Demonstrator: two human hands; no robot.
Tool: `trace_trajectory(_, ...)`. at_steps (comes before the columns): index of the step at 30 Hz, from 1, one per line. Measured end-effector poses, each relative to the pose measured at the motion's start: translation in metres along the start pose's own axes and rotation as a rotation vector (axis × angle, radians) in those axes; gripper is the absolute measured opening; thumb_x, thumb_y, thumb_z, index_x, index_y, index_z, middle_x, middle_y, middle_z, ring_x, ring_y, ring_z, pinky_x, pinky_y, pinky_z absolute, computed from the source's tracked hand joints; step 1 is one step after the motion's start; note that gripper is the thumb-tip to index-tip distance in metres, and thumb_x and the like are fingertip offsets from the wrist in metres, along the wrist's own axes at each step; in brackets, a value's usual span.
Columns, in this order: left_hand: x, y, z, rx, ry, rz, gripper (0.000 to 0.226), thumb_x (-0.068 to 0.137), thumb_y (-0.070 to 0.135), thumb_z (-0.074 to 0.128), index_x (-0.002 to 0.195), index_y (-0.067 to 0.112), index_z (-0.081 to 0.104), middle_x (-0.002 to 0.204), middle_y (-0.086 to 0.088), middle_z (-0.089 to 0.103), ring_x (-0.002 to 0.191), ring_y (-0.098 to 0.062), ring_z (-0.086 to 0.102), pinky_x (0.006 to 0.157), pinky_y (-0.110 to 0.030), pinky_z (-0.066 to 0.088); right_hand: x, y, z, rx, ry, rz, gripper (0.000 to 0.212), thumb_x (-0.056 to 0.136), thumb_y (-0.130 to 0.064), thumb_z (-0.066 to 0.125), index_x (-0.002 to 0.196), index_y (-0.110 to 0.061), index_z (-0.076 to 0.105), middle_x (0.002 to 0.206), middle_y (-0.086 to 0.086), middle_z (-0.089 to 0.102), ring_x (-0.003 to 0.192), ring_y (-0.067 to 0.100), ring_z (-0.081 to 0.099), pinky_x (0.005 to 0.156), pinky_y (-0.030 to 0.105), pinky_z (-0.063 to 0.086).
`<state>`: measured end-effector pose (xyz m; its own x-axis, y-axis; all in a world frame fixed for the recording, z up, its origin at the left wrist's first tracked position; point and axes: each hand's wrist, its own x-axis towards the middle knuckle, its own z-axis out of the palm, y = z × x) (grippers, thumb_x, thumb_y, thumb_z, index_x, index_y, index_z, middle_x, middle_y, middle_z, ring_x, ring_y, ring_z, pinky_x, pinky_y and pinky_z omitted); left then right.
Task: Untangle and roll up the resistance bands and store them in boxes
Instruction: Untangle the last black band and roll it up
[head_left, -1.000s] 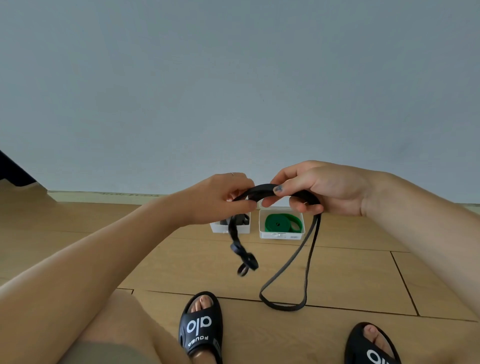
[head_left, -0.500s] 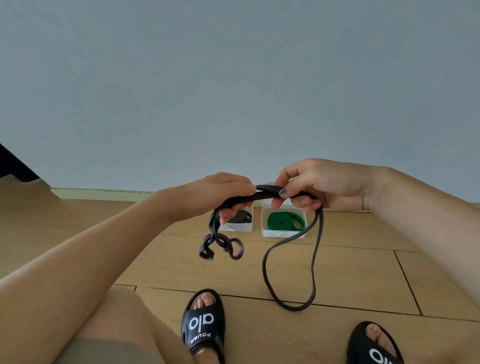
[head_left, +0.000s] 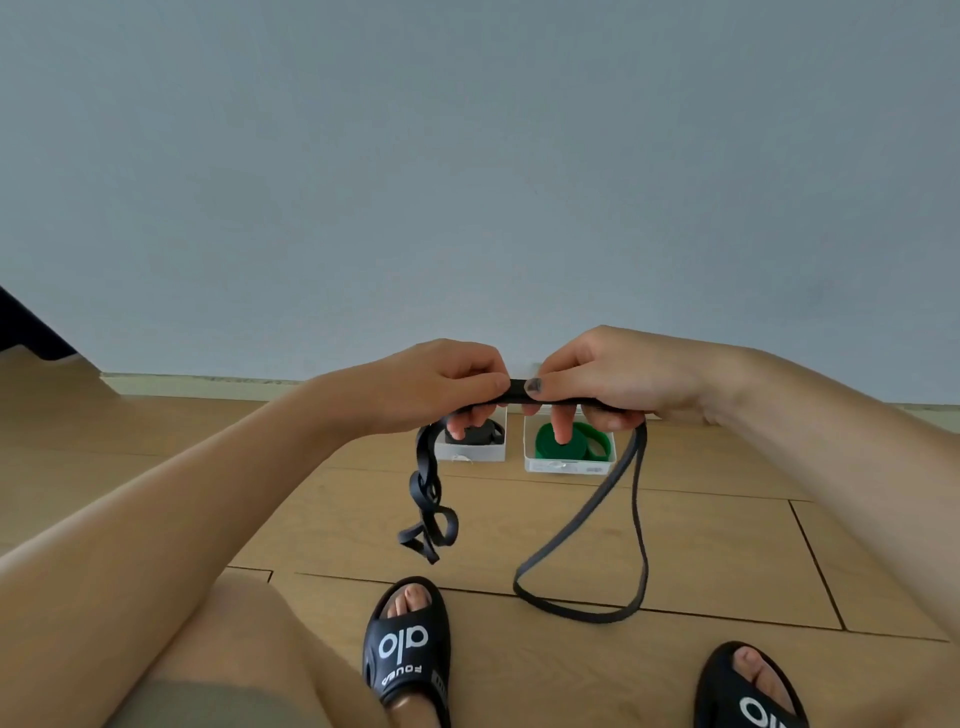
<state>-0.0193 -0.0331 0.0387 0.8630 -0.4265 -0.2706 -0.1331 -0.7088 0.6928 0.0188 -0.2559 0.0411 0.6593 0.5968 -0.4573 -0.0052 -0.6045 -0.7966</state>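
We are still untangling: both hands, left hand (head_left: 441, 384) and right hand (head_left: 618, 379), are pinching the black band (head_left: 519, 391), and next we should be freeing its twisted end (head_left: 428, 525).

arms: bare, no sleeves | right thumbnail (head_left: 533, 385): dark polish | shorts (head_left: 208, 704): olive | slides (head_left: 408, 644): black, white lettering, open-toe

Left white plastic box (head_left: 470, 451) half hidden behind left hand (head_left: 441, 384); dark contents unclear. Right black slide sandal (head_left: 748, 691) cut by bottom edge.
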Motion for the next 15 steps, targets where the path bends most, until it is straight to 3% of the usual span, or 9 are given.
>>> trace_trajectory(2,0.001,0.0,0.001,0.018,0.003,0.003,0.027,0.108,0.028,0.046,0.088,0.016,0.06,0.065,0.015,0.061,0.062,-0.009,0.055,0.069,-0.022,0.047,0.002,0.004,0.002,0.077,-0.006,-0.002,0.025,0.105,-0.025,0.06,0.104,-0.004,0.073,0.086,0.009,0.077,0.059,0.016,0.062,0.054,0.024,0.05)
trace_trajectory(4,0.0,0.0,0.003,0.005,-0.008,-0.008,0.026,0.108,0.027,0.047,0.089,0.016,0.061,0.067,0.015,0.062,0.063,-0.008,0.055,0.067,-0.018,0.046,0.001,0.006,0.002,0.166,-0.035,-0.005,0.022,0.105,-0.019,0.06,0.101,0.0,0.072,0.089,0.012,0.076,0.068,0.016,0.068,0.062,0.025,0.056)
trace_trajectory(7,-0.002,-0.001,0.002,-0.013,-0.091,-0.064,0.038,0.11,0.029,0.037,0.094,0.009,0.065,0.076,0.006,0.066,0.071,-0.004,0.057,0.075,-0.016,0.045,-0.001,0.008,-0.002,0.075,-0.019,-0.045,0.019,0.103,-0.017,0.062,0.098,-0.003,0.075,0.09,0.01,0.077,0.061,0.014,0.056,0.056,0.023,0.047)
trace_trajectory(10,-0.003,-0.008,-0.002,-0.014,-0.152,-0.084,0.042,0.11,0.027,0.031,0.096,0.015,0.068,0.083,0.0,0.068,0.084,-0.012,0.057,0.095,-0.042,0.046,-0.003,0.007,-0.005,0.022,0.018,-0.065,0.018,0.101,-0.016,0.065,0.1,-0.004,0.077,0.086,0.006,0.076,0.055,0.011,0.044,0.048,0.018,0.034)
trace_trajectory(12,-0.003,-0.011,-0.002,-0.133,-0.151,-0.069,0.037,0.111,0.025,0.035,0.095,0.013,0.067,0.08,-0.003,0.06,0.08,-0.02,0.052,0.087,-0.042,0.047,-0.004,0.006,-0.007,0.032,0.029,-0.061,0.015,0.1,-0.015,0.066,0.099,-0.004,0.077,0.085,0.006,0.076,0.053,0.009,0.041,0.045,0.017,0.03)
trace_trajectory(15,-0.001,-0.011,-0.002,-0.198,-0.089,-0.054,0.031,0.11,0.023,0.043,0.099,0.007,0.068,0.078,-0.001,0.055,0.074,-0.019,0.048,0.076,-0.03,0.044,-0.004,0.007,-0.009,0.057,0.041,-0.04,0.013,0.099,-0.015,0.066,0.098,-0.007,0.077,0.086,0.006,0.077,0.054,0.01,0.035,0.045,0.019,0.025)
